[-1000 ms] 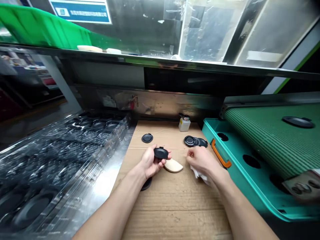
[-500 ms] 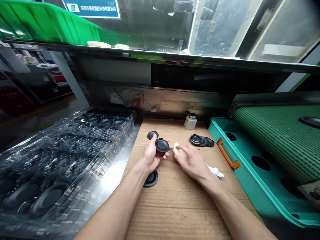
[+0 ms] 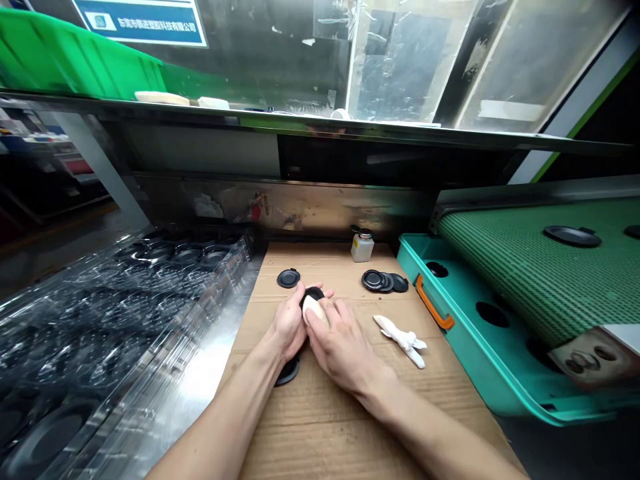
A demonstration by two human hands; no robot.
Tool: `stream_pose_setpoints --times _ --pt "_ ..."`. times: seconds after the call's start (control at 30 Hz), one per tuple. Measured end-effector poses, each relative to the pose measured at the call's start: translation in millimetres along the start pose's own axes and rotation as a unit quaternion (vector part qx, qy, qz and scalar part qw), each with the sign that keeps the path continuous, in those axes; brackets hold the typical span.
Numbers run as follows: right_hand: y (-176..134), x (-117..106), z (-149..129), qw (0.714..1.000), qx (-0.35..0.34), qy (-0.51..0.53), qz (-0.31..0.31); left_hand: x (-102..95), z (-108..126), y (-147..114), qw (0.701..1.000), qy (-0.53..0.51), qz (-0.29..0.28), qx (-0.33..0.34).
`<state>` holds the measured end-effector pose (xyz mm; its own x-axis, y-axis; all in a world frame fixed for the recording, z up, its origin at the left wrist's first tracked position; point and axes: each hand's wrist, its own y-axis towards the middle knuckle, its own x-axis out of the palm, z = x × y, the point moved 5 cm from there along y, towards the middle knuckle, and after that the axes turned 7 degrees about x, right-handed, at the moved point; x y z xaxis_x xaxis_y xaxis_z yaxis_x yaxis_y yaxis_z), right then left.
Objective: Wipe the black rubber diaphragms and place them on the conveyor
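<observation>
My left hand (image 3: pixel 289 325) is closed around a round black lid (image 3: pixel 313 292), holding it above the cardboard. In my right hand (image 3: pixel 340 340) is a white wiping pad (image 3: pixel 313 309), pressed against the lid's face and covering much of it. Beyond the left hand a second black lid (image 3: pixel 289 278) lies flat. Another black lid (image 3: pixel 287 372) is partly hidden under my left wrist. Several overlapping black lids (image 3: pixel 385 281) lie at the right, and a crumpled white cloth (image 3: pixel 400 339) rests beside my right hand.
A small white bottle (image 3: pixel 363 247) stands at the back of the cardboard (image 3: pixel 320 413). Clear plastic trays (image 3: pixel 150 320) with black lids are at the left. To the right sit a teal bin (image 3: pixel 480 373) with an orange handle and a green conveyor belt (image 3: pixel 520 267) carrying black lids.
My right hand has brought the white pad leftward onto the lid in my left hand. The whole view has shifted, uncovering more of the white cloth and another lid on the conveyor.
</observation>
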<state>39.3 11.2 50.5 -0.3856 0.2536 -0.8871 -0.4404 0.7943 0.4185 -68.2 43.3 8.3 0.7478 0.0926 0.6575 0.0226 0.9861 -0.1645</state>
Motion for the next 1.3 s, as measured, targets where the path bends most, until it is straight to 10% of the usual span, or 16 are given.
stream_pose_setpoints --times 0.47,0.8,1.13,1.3 --pt "7 4 6 0.98 0.129 0.111 0.106 25.6 -9 -6 0.989 -0.129 -0.076 0.009" --pt "6 3 13 0.99 0.098 0.044 0.087 22.3 -15 -5 0.991 -0.102 -0.085 -0.022" --pt "11 -20 79 0.932 0.189 0.208 0.23 15.3 -10 0 0.993 -0.081 -0.073 -0.039" --pt "6 -8 58 0.927 0.212 0.285 0.118 19.2 -12 0 0.993 -0.1 -0.065 -0.007"
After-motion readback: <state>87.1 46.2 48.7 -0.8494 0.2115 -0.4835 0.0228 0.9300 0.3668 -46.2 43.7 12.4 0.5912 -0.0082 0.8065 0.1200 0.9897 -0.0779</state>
